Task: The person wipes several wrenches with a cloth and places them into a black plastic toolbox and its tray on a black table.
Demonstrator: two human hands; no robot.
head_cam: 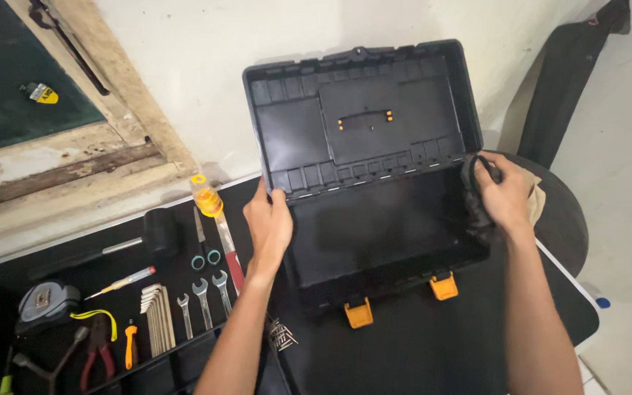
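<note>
The open black toolbox [374,219] stands on a black table [433,351], its lid tilted back against the wall and its two orange latches facing the person. The left hand [268,223] grips the box's left rim, fingers curled over the edge, while the right hand [502,194] presses a dark cloth [477,212] against the right rim, fingers closed on it. To the left lie wrenches [202,300], hex keys [159,318], a screwdriver [217,227], a mallet [159,230], pliers [96,351] and a tape measure [45,303].
</note>
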